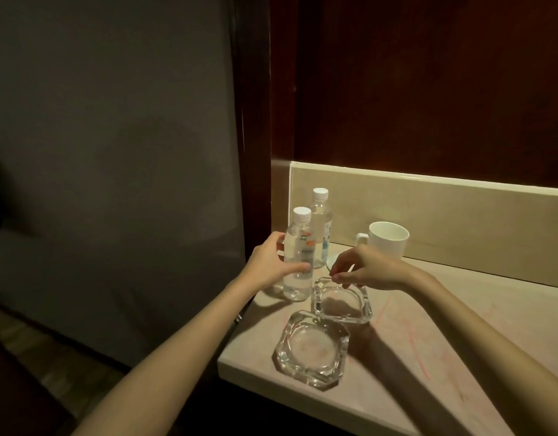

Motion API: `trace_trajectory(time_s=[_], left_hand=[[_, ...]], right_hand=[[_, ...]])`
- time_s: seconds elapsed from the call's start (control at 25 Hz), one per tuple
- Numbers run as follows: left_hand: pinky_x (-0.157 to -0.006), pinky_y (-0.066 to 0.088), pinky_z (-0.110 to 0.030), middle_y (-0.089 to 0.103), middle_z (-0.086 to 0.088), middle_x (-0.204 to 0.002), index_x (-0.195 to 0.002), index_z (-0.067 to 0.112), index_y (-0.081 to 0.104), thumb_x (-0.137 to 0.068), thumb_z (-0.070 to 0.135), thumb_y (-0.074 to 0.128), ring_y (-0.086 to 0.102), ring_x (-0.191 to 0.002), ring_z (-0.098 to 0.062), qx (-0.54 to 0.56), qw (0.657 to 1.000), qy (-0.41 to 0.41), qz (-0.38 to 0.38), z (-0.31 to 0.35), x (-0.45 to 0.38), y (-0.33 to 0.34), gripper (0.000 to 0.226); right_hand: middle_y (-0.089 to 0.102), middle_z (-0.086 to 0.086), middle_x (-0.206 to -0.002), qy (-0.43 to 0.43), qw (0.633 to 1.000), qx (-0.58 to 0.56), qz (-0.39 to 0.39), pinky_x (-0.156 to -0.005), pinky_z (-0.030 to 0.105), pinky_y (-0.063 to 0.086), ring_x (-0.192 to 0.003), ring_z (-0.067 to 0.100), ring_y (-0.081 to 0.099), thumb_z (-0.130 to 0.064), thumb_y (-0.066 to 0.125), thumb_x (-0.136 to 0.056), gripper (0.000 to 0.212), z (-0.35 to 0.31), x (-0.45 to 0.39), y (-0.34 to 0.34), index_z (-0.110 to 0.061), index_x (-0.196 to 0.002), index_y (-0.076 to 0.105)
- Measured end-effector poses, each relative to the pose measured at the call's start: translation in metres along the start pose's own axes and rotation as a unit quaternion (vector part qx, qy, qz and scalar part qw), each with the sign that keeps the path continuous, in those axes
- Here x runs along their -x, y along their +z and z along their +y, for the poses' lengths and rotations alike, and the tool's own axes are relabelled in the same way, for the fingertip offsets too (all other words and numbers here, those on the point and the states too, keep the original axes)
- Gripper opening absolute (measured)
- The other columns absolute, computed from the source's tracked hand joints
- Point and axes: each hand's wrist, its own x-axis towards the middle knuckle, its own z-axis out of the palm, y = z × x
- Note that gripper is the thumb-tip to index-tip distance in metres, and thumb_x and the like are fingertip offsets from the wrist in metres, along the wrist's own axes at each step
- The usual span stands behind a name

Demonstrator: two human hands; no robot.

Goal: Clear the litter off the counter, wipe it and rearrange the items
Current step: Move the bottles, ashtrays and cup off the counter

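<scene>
My left hand (273,262) grips a clear water bottle (298,256) with a white cap, standing upright on the beige counter (460,341). A second capped bottle (321,228) stands just behind it. My right hand (362,267) hovers over the far rim of a clear glass ashtray (342,302), fingers curled with the tips close together; whether they touch the glass I cannot tell. A second, larger glass ashtray (312,349) lies near the counter's front left corner.
A white mug (386,242) stands by the beige backsplash (444,212), with a white saucer (331,262) partly hidden behind my right hand. Dark wood panelling rises behind the counter. The counter's left edge drops off beside a grey wall. Faint reddish marks streak the counter surface.
</scene>
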Motion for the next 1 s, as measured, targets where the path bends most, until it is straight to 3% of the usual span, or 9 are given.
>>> trace_trajectory(time_s=[0.24,0.32,0.44,0.52,0.68,0.8,0.92,1.0], left_hand=[[-0.087,0.04,-0.023,0.058,0.01,-0.121,-0.127,0.023,0.049,-0.071,0.035,0.082,0.053,-0.099,0.001,0.045,0.999,0.015,-0.015,-0.012,-0.016,0.002,0.066],[-0.087,0.042,-0.021,0.058,0.015,-0.117,-0.126,0.027,0.049,-0.07,0.036,0.082,0.053,-0.094,0.009,0.052,0.998,0.01,-0.034,-0.017,-0.02,-0.001,0.065],[-0.097,0.043,-0.027,0.063,0.015,-0.114,-0.131,0.028,0.048,-0.067,0.042,0.083,0.056,-0.103,0.005,0.054,0.997,0.01,-0.046,-0.023,-0.019,0.001,0.074],[-0.097,0.042,-0.027,0.062,0.015,-0.118,-0.136,0.027,0.046,-0.066,0.047,0.082,0.056,-0.111,-0.002,0.053,0.998,0.011,-0.043,-0.026,-0.019,0.003,0.081],[-0.104,0.045,-0.035,0.06,0.01,-0.128,-0.139,0.026,0.043,-0.055,0.065,0.078,0.054,-0.118,-0.006,0.048,0.999,0.001,-0.026,-0.031,-0.018,0.006,0.099],[-0.101,0.048,-0.035,0.063,0.009,-0.123,-0.133,0.024,0.049,-0.053,0.064,0.078,0.059,-0.111,-0.004,0.057,0.998,0.007,-0.018,-0.036,-0.019,0.009,0.094],[-0.1,0.048,-0.035,0.064,0.009,-0.12,-0.129,0.023,0.052,-0.059,0.055,0.08,0.059,-0.11,-0.004,0.073,0.997,0.013,-0.016,-0.036,-0.018,0.01,0.082],[-0.099,0.048,-0.034,0.064,0.008,-0.12,-0.129,0.023,0.052,-0.063,0.048,0.082,0.06,-0.11,-0.006,0.094,0.995,0.016,-0.019,-0.036,-0.016,0.011,0.076]], right_hand=[[0.071,0.0,-0.083,0.049,0.997,-0.013,0.066,-0.064,0.026,0.051,-0.072,0.017,0.065,-0.025,0.069,-0.085,0.015,0.025,-0.025,-0.015,-0.013,-0.094,0.07],[0.068,0.001,-0.096,0.079,0.987,-0.047,0.129,-0.066,0.019,0.049,-0.08,0.014,0.063,-0.03,0.073,-0.081,0.034,0.031,-0.042,-0.018,-0.011,-0.108,0.064],[0.057,0.003,-0.115,0.106,0.969,-0.139,0.173,-0.087,0.033,0.051,-0.104,0.02,0.058,-0.033,0.079,-0.074,0.067,0.031,-0.069,-0.009,-0.009,-0.127,0.046],[0.056,0.003,-0.119,0.11,0.967,-0.154,0.172,-0.089,0.036,0.048,-0.105,0.019,0.056,-0.033,0.081,-0.072,0.075,0.029,-0.087,0.006,-0.009,-0.13,0.039],[0.053,0.002,-0.109,0.12,0.952,-0.184,0.213,-0.073,0.029,0.04,-0.096,0.018,0.052,-0.029,0.081,-0.072,0.074,0.026,-0.105,0.029,-0.008,-0.128,0.036],[0.059,0.008,-0.102,0.123,0.94,-0.19,0.257,-0.059,0.023,0.038,-0.088,0.023,0.055,-0.027,0.08,-0.074,0.061,0.03,-0.106,0.038,-0.005,-0.117,0.042],[0.062,0.023,-0.103,0.101,0.927,-0.22,0.286,-0.076,0.043,0.048,-0.093,0.038,0.06,-0.032,0.082,-0.07,0.061,0.033,-0.1,0.043,0.0,-0.109,0.046],[0.06,0.023,-0.109,0.086,0.923,-0.228,0.298,-0.081,0.046,0.049,-0.099,0.037,0.059,-0.027,0.081,-0.071,0.058,0.028,-0.089,0.039,-0.002,-0.112,0.048]])
